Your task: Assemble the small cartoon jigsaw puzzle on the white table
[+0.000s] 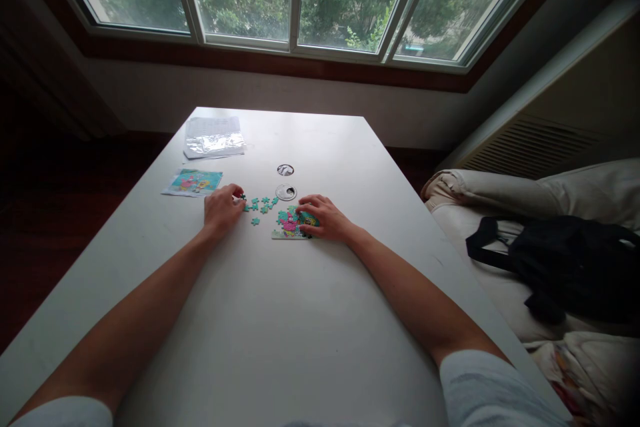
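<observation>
My left hand [224, 208] is at the left of a group of loose turquoise jigsaw pieces [265, 201], its fingers curled in a pinch on a small dark-green puzzle piece [243, 197]. A partly assembled jigsaw puzzle [289, 221] in pink and turquoise, with a pale lower border, lies flat to the right of the loose pieces. Over its right side rests my right hand [323, 215], fingers spread and touching the puzzle; they hide part of it. One loose piece [255, 221] lies a little nearer to me than the others.
A colourful picture sheet [194, 182] lies left of my left hand. Behind it is a clear plastic sleeve with papers [214, 137]. Two round inserts [286, 192] are set in the white table [280, 320]. On the right, a black bag [570, 267] lies on a pale sofa [505, 190].
</observation>
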Available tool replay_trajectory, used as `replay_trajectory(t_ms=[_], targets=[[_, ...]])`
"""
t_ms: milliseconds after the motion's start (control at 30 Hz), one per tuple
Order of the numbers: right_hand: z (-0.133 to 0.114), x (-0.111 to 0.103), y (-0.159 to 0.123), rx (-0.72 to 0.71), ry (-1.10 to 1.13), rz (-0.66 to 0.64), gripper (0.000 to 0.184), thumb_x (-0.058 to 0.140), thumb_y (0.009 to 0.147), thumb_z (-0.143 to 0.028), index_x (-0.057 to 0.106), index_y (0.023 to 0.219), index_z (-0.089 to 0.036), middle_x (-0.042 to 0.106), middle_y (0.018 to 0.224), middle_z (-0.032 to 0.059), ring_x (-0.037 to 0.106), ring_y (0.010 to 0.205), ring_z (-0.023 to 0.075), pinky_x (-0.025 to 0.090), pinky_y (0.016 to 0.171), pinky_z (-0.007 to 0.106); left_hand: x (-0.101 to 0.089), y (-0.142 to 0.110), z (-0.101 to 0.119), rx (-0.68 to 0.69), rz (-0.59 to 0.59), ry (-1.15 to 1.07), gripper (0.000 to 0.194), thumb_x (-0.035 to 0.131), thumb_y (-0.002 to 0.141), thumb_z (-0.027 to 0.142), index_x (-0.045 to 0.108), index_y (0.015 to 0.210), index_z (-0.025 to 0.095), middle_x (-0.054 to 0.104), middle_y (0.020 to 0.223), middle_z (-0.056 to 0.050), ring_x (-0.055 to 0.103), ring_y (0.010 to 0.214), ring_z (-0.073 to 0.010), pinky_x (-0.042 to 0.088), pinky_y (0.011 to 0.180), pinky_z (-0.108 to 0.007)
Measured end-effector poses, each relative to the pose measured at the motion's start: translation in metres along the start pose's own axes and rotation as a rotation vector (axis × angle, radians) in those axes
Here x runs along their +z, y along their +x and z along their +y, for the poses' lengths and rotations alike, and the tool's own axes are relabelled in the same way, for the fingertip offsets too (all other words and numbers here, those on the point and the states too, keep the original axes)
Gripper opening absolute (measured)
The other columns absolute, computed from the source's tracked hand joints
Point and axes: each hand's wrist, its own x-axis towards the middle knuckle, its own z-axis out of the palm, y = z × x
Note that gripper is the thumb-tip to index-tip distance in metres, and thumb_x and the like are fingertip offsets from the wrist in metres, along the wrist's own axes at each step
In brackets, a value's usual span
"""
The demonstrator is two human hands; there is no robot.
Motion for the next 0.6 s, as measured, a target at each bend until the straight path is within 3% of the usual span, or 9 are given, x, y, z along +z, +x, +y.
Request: replay_trajectory(t_ms=[267,600], targets=[[-0.001,-0.001,0.000,0.000,0.005,-0.002,0.043,0.069,0.091,-0.047,0.065,0.129,-0.028,0.059,0.140,0.0115,0.050,0.132,0.0309,0.039,0.112,0.051,-0.009,-0.005,0.021,0.109,0.020,-0.161,0.010,0.061,0.088,0.026,0.069,0.093,0.024,0.075,0.087,0.000,0.067,0.082,-0.0198,0.045,0.085,-0.034],[-0.002,-0.001,0.001,-0.004,-0.005,0.012,0.043,0.069,0.091,-0.049,0.065,0.128,-0.026,0.059,0.139,0.0118,0.050,0.131,0.0310,0.039,0.112,0.052,-0.004,-0.035,0.064,0.241,-0.265,-0.326,0.012,0.063,0.086,0.029,0.073,0.092,0.025,0.073,0.082,0.002,0.065,0.075,-0.0154,0.045,0.071,-0.027]])
